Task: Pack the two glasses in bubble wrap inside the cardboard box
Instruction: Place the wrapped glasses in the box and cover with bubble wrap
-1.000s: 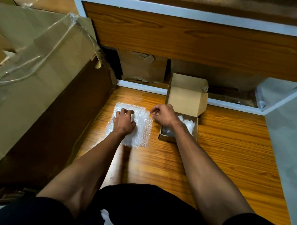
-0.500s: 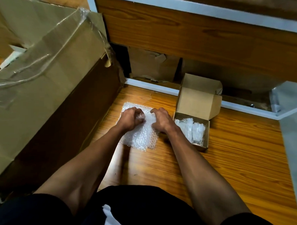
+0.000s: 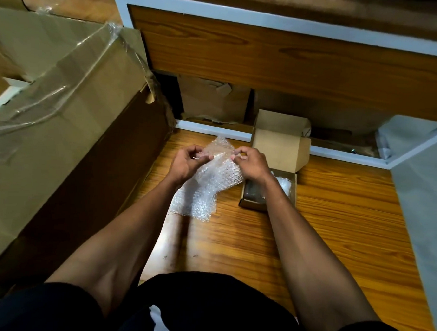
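A clear sheet of bubble wrap (image 3: 209,182) hangs from both hands over the wooden floor, its lower end still touching the boards. My left hand (image 3: 187,161) pinches its upper left edge. At the upper right edge my right hand (image 3: 250,163) pinches it too. Just right of my right wrist sits the small cardboard box (image 3: 281,143), lid flap standing open. Inside it lies a bubble-wrapped bundle (image 3: 284,187); my forearm hides part of the interior. No bare glass is visible.
A large taped cardboard carton (image 3: 59,123) fills the left side, close to my left arm. A wooden panel with a white frame (image 3: 280,55) crosses the back, with paper bags (image 3: 215,100) beneath it. A grey surface (image 3: 420,211) borders the right. My knees are at the bottom.
Both hands went from pressing the flat bubble wrap on the floor to pinching its far edge and lifting it up. The camera view shifted slightly.
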A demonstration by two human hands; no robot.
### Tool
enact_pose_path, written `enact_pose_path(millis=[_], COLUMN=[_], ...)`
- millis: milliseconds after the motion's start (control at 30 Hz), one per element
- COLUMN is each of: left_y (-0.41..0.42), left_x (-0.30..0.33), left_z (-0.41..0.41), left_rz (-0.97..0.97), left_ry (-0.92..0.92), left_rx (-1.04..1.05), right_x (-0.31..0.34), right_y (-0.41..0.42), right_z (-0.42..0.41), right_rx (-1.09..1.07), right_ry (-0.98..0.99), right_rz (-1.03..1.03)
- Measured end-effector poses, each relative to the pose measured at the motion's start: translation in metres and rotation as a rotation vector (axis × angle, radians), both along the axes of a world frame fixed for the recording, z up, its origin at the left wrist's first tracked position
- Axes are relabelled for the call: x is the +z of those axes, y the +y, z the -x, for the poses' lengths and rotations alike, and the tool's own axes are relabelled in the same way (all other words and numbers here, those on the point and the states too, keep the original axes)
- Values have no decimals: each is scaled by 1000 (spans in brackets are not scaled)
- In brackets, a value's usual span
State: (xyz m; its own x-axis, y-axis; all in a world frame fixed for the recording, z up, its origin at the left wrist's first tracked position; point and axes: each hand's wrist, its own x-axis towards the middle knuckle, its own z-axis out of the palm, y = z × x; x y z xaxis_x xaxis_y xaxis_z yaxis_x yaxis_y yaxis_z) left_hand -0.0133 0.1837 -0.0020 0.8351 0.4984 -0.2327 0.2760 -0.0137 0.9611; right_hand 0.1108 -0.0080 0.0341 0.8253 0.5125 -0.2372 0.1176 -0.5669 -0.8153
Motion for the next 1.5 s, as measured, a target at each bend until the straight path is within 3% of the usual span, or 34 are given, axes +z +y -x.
enact_pose_path(millis=[200, 367, 700, 1233, 1500], left_y=[-28, -52, -84, -104, -104], left_x=[21, 32, 48, 41, 35], left_z=[-1, -6, -8, -5, -11], left_rz=[242, 262, 276, 444, 252], left_ry=[9, -44, -95, -58, -57], left_rx=[-34, -25, -111, -168, -181], right_x=[7, 16, 26, 28, 29], right_y=[-41, -73, -111, -151, -154], right_z=[0, 10, 23, 26, 21], right_rx=[-128, -171, -241, -215, -207], right_ry=[196, 328, 374, 499, 421], right_rz=[-171, -291, -495, -555, -425])
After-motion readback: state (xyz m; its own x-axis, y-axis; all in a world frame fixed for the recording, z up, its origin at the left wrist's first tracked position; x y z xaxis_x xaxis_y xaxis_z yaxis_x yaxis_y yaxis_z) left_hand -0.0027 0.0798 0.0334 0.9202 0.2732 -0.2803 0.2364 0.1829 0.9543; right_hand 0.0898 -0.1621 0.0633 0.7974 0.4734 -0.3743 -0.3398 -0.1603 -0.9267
